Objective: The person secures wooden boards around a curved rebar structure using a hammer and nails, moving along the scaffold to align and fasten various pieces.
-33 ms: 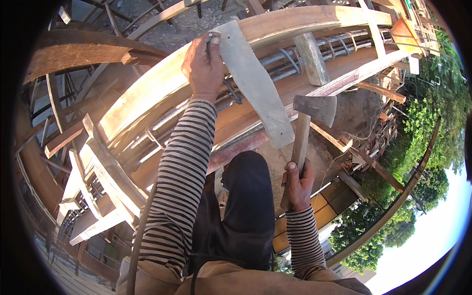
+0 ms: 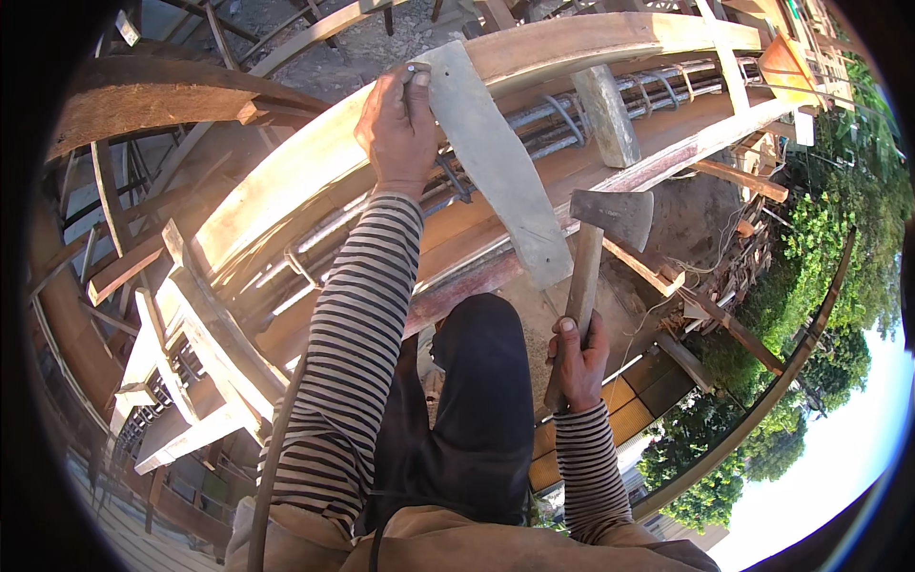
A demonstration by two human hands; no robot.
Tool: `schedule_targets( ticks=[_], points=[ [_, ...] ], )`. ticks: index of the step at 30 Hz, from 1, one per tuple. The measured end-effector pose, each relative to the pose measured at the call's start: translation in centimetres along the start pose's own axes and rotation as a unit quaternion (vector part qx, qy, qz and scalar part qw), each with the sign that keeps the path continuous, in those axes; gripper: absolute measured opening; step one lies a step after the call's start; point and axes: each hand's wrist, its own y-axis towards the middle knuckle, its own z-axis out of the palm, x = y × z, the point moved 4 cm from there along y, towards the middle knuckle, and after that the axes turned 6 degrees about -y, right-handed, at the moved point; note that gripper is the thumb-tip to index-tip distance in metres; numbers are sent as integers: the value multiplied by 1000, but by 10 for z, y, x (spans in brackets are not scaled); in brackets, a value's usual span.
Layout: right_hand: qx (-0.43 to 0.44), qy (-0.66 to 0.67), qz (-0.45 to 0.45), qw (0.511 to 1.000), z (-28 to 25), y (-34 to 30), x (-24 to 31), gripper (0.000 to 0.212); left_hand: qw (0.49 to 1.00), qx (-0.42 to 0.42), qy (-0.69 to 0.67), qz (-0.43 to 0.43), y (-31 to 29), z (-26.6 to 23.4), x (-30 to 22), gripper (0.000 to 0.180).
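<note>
My left hand [image 2: 396,129] is closed at the far end of a grey board [image 2: 496,157]. Between thumb and forefinger it pinches a nail [image 2: 416,68], whose round head shows above the fingertips. The board lies across the two long side planks of a wooden form, and small nail heads or holes show at its ends. In my right hand [image 2: 579,362] is a hatchet [image 2: 615,217], gripped by its wooden handle. Its dark metal head is up, with the wide blade to the right, just beside the near end of the board.
Steel reinforcing bars [image 2: 548,129] run inside the form between the planks. A shorter wooden block [image 2: 607,114] also spans it, farther right. Timber braces [image 2: 214,324] stand at the left, and a curved plank [image 2: 172,91] lies beyond. My knee [image 2: 481,372] is close to the form's near side.
</note>
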Motion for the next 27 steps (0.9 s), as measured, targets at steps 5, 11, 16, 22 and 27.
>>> schedule_targets(
  ticks=[5, 11, 16, 22, 27],
  points=[
    [-15, 7, 27, 1000, 4, -14, -6, 35, 999, -14, -31, 26, 1, 0, -1, 14],
    [-5, -2, 19, 1000, 9, -20, -3, 35, 997, -23, -71, 16, 1, 1, 3, 13],
    [-7, -1, 3, 1000, 14, -20, 2, 34, 997, -6, -75, 6, 0, 0, 4, 13],
    [-2, -13, 17, 1000, 15, -20, 1, 40, 996, -11, -65, 52, 2, 3, 12, 14],
    [-9, -23, 6, 1000, 13, -19, -1, 43, 997, 5, -43, 65, 1, 2, 7, 13]
  ],
)
